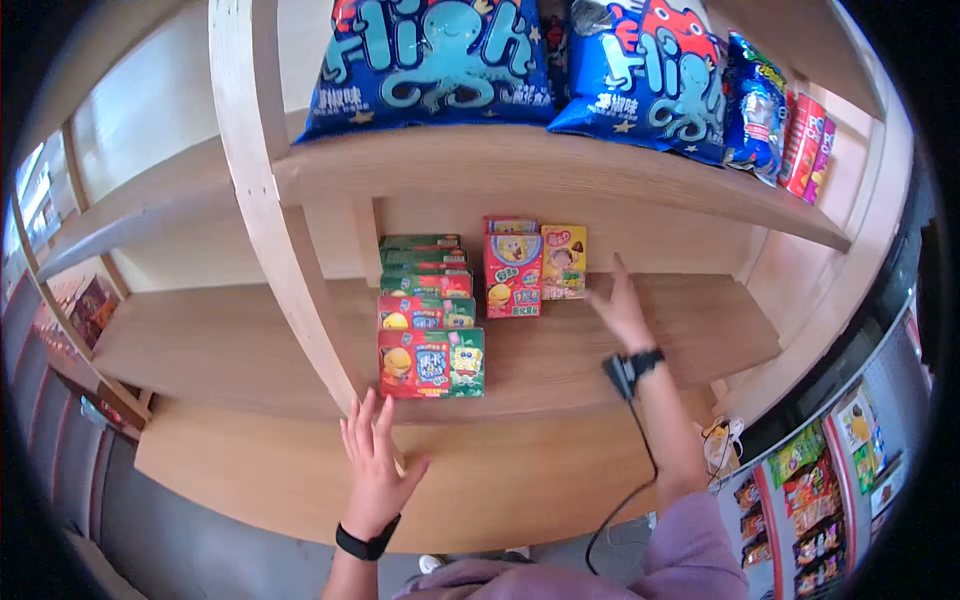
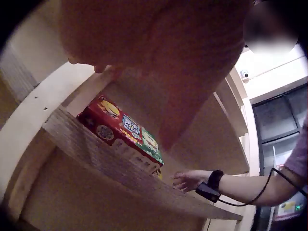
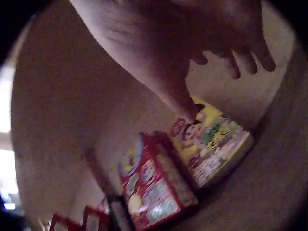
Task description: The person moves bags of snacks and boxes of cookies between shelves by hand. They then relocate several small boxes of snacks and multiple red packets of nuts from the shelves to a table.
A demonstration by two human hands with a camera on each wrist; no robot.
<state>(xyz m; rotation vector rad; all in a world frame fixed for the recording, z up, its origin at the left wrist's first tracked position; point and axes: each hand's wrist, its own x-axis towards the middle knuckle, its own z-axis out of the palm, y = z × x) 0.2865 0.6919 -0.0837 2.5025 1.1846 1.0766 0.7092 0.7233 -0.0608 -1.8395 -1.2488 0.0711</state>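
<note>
My right hand point(image 1: 622, 310) reaches over the lower shelf, fingers spread, just right of a yellow snack box point(image 1: 566, 262). In the right wrist view, the thumb overlaps the top of that yellow box point(image 3: 207, 139). Left of it stands a red snack box point(image 1: 513, 276), with another box behind it. My left hand point(image 1: 372, 465) is raised before the shelf's front edge, fingers extended and holding nothing. Nearest to it is the front red-and-green box point(image 1: 432, 363) of a row of several similar boxes receding toward the back panel. The left wrist view shows this front box point(image 2: 122, 130) from below.
Large blue snack bags point(image 1: 430, 70) and a red can point(image 1: 802, 145) stand on the upper shelf point(image 1: 560, 165) overhead. A wooden post point(image 1: 285, 260) rises left of the box row. A cable point(image 1: 650, 440) hangs from the right wrist. Racks of snacks point(image 1: 815, 490) stand at the right.
</note>
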